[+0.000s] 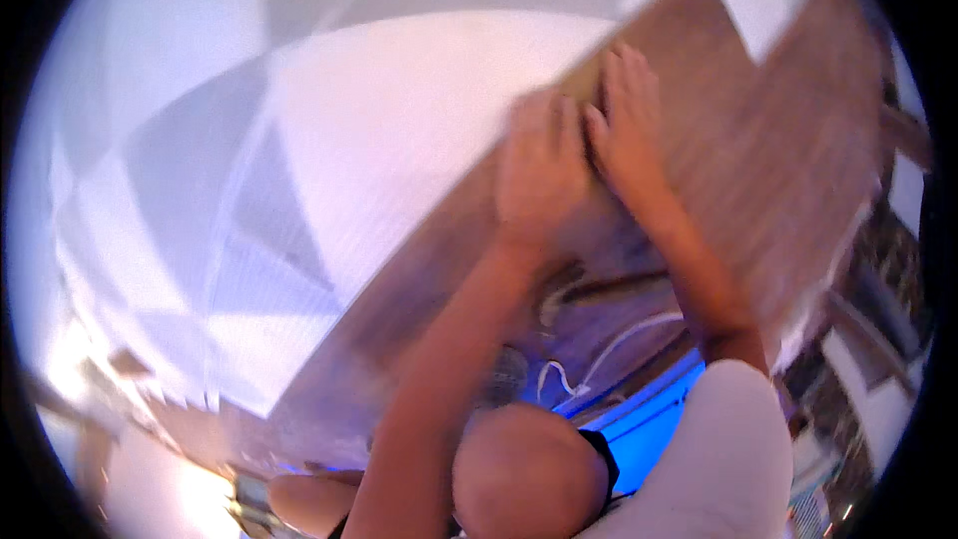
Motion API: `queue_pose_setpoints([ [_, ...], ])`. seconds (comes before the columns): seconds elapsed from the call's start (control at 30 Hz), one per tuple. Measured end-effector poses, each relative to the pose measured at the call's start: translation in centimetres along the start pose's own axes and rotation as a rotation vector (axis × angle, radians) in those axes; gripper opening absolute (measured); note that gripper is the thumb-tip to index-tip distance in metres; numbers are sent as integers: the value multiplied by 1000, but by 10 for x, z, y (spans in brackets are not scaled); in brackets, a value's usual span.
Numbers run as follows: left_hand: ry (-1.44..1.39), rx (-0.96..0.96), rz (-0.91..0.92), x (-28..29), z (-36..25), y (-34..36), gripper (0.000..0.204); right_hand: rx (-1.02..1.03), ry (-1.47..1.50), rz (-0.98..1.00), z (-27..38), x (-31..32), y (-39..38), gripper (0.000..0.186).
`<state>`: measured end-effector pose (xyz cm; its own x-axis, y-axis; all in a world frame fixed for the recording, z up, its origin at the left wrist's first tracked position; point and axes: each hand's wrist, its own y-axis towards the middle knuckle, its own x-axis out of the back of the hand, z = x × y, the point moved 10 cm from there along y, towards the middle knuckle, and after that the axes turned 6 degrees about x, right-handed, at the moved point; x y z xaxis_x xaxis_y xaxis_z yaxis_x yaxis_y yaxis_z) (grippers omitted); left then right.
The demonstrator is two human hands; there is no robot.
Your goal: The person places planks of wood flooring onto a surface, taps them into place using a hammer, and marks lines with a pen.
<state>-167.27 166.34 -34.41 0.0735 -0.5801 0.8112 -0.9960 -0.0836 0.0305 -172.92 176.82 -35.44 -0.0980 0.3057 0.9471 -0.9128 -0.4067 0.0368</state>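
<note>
A long brown wooden board [399, 279] runs slantwise from the lower left to the upper right. My left hand [544, 170], blurred, rests palm down at its edge, with the fingers pointing away from me; their tips are hard to make out. Just to the right, my right hand [631, 120] lies flat on the wood with its fingers stretched out. The two hands nearly touch at the thumbs. Neither hand shows a tool in it. Under my wrists the wood is partly shaded and hidden by my arms.
A white and grey patterned surface [419, 100] spreads beyond the board. Another brown wooden piece [818, 120] is at the right. A white cord [609, 354] and a bright blue thing [649, 429] lie between my arms, near my bare knee [529, 469]. Dark clutter [888, 260] fills the right rim.
</note>
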Motion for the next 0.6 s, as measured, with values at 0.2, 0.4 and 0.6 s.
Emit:
queue_pose_setpoints([
  [0.2,-341,-173,-141,40,-9,-1,56,177,-171,-107,21,17,-9,59],
  [0.4,-85,-707,237,91,20,-123,53,183,-262,-124,23,22,-17,58],
  [0.6,297,-184,927,305,284,-338,29,160,-413,269,134,14,-62,63],
])
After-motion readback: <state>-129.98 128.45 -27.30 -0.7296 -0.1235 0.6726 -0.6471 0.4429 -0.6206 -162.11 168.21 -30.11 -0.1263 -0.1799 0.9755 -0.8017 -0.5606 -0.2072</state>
